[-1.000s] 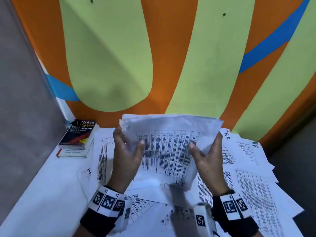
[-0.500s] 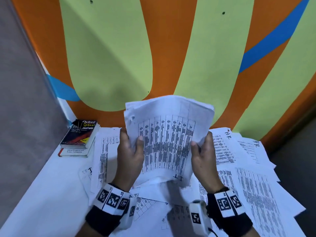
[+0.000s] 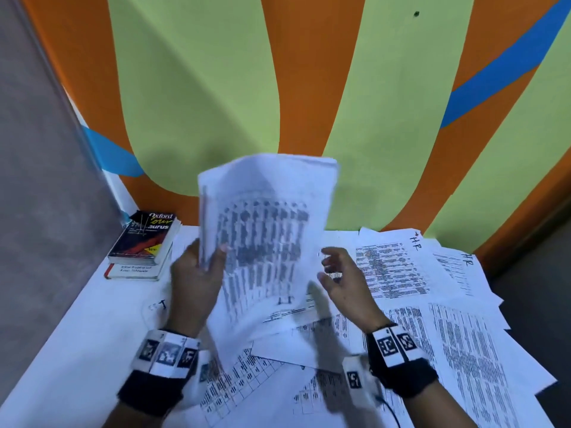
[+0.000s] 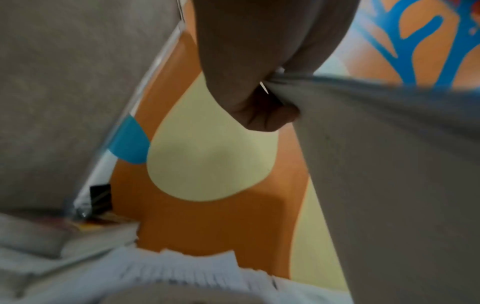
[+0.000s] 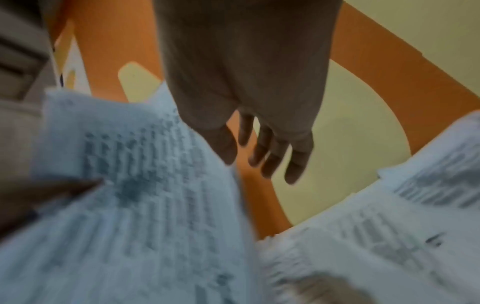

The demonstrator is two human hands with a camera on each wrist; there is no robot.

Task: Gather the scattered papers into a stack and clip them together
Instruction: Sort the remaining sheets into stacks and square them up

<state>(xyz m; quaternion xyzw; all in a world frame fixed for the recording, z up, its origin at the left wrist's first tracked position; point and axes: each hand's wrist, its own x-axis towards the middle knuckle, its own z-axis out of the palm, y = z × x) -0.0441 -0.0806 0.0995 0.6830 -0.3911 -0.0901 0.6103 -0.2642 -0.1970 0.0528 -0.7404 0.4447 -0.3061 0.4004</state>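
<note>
A bundle of printed sheets [image 3: 265, 236] stands upright above the table, blurred by motion. My left hand [image 3: 200, 270] grips its left edge, thumb on the front; the left wrist view shows the same fingers [image 4: 262, 107] curled round the paper [image 4: 389, 185]. My right hand [image 3: 336, 273] hovers just right of the bundle with fingers spread and holds nothing; in the right wrist view its fingers [image 5: 272, 156] hang straight beside the bundle [image 5: 145, 205]. Several loose printed sheets [image 3: 432, 319] lie scattered over the white table [image 3: 77, 335]. A black binder clip [image 3: 140, 219] lies on the books.
Two stacked books [image 3: 145, 245], the top one an Oxford thesaurus, sit at the table's back left corner. An orange, green and blue painted wall [image 3: 309, 88] rises right behind the table. A grey partition [image 3: 40, 180] closes the left side. Table edge drops off at right.
My right hand has let go of the bundle's right edge and moved off to the right. The left hand alone now holds the sheets, which have swung left and higher.
</note>
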